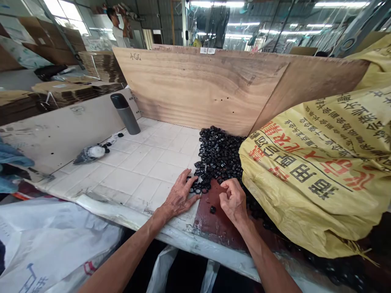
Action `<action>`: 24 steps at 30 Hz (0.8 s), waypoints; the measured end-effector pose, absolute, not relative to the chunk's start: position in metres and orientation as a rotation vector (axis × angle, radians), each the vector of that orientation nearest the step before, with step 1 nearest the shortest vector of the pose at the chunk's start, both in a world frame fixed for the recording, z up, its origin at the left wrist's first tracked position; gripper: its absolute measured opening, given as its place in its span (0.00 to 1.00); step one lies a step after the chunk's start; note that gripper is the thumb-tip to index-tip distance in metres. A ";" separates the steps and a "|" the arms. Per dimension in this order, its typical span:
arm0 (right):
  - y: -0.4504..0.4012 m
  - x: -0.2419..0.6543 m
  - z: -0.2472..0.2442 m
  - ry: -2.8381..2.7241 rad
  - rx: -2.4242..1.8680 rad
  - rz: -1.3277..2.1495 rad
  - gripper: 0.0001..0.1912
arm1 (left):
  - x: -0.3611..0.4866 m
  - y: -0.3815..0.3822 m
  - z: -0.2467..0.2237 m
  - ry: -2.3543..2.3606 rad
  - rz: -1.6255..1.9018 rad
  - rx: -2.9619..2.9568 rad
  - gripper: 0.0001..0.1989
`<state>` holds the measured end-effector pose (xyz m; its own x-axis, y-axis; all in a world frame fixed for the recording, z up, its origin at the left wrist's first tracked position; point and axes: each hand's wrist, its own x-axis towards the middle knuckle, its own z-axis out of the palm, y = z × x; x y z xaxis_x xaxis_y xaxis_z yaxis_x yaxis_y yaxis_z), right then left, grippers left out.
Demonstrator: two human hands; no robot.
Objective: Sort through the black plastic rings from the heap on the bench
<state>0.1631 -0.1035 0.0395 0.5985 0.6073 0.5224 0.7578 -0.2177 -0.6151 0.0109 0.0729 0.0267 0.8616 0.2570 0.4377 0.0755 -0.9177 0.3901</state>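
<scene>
left hand [179, 196]: spread, touching black rings [217, 152] | right hand [233, 200]: curled beside them, whether gripping: cannot tell

My small black rings [214, 158] lie in a loose, shiny heap just left of the yellow sack [308, 179], jumbled at all angles. Farther left of the sack, at the heap's near edge, a few lie flat by my left hand [180, 195], their round openings showing. One black piece [213, 209] sits alone, left of the sack; more trail along the sack's near edge.
</scene>
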 end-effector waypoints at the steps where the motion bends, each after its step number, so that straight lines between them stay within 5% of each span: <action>1: -0.104 0.165 0.044 -1.130 -1.936 -0.167 0.13 | 0.010 0.071 0.028 0.232 0.704 2.709 0.27; 7: -0.147 0.139 0.061 -1.131 -2.007 -0.121 0.11 | 0.002 0.064 0.034 0.056 0.594 2.801 0.11; 11: -0.202 0.099 0.028 -0.909 -2.343 -0.542 0.53 | 0.003 0.063 0.034 0.057 0.538 2.796 0.06; 14: -0.214 0.085 0.002 -0.899 -2.459 -0.542 0.68 | 0.005 0.063 0.031 0.040 0.531 2.813 0.07; 24: -0.156 0.133 0.001 -0.878 -2.424 -0.469 0.57 | -0.010 0.053 0.041 -0.029 0.348 2.656 0.11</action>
<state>0.1333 -0.1558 0.0013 0.7304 0.4897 0.4762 0.6680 -0.6574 -0.3486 -0.0099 0.0531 0.0407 0.9678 0.0377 0.2488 -0.0783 -0.8946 0.4399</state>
